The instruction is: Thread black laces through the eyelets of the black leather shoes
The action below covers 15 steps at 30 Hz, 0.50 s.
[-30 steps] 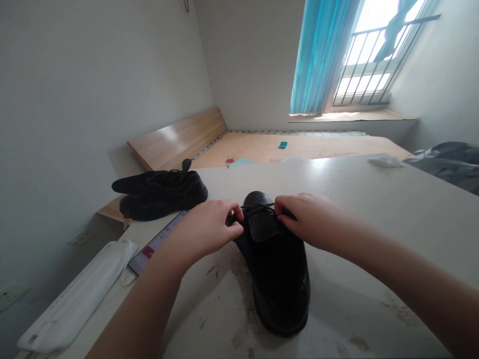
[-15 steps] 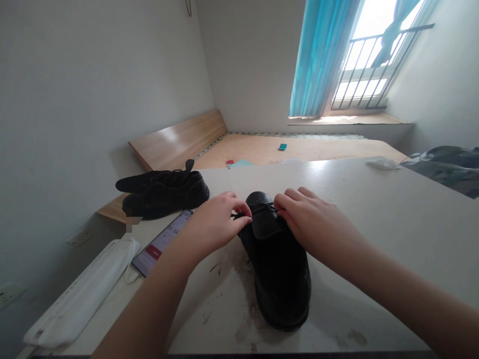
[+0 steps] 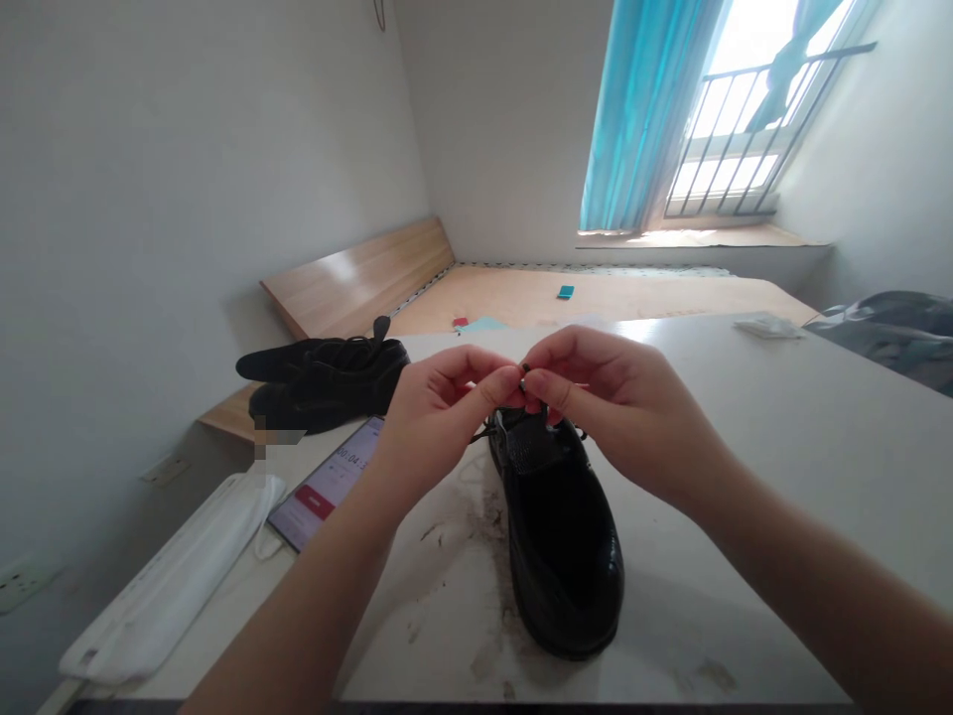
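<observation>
A black shoe (image 3: 566, 556) stands upright on the white table with its heel toward me and its toe end hidden behind my hands. Just above its tongue (image 3: 532, 445), my left hand (image 3: 454, 407) and my right hand (image 3: 607, 397) meet fingertip to fingertip. Both are closed in a pinch on the black shoelace (image 3: 526, 369), of which only a short dark bit shows between the fingers. More lace hangs out at the shoe's left side near the eyelets.
Other black footwear (image 3: 320, 382) lies at the table's left edge, beside a phone (image 3: 328, 487) with a timer on its screen. A long white object (image 3: 171, 581) with a cord is at the near left. Crumpled clear plastic (image 3: 770, 327) lies at the far right.
My hands have come together from either side of the shoe and risen above its tongue. They now pinch the lace at one spot between them. The shoe has barely shifted.
</observation>
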{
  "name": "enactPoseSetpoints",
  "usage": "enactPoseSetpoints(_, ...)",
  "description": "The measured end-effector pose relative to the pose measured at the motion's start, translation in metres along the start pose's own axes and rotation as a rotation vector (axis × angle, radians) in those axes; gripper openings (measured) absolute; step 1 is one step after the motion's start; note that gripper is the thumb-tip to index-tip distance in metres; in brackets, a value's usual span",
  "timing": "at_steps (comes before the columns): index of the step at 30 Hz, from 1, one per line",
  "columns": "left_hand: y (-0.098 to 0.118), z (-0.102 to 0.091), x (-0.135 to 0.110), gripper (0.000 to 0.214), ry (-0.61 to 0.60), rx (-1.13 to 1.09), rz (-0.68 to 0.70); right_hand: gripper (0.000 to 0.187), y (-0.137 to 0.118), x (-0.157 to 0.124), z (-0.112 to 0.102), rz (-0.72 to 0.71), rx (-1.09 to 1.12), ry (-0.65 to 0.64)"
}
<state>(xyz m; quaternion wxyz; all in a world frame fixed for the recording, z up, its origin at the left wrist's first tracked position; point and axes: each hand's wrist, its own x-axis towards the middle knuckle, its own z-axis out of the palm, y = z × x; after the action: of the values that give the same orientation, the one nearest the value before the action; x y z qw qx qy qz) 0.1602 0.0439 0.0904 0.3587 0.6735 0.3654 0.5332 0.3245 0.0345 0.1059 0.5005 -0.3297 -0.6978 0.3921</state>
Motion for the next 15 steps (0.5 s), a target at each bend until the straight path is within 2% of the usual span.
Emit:
enactPoseSetpoints(3, -0.005, 0.002, 0.003, 0.023, -0.006, 0.008, -0.054, 0.008, 0.013, -0.002, 0.001, 0.038, -0.001, 0.036)
enactPoseSetpoints(8, -0.013, 0.004, 0.003, 0.022, -0.031, 0.009, -0.107, 0.012, 0.025, -0.005, 0.001, 0.050, -0.134, 0.092)
enactPoseSetpoints(15, -0.014, 0.006, 0.002, 0.016, -0.015, 0.016, -0.069, 0.016, 0.027, -0.004, 0.000, 0.013, -0.200, 0.072)
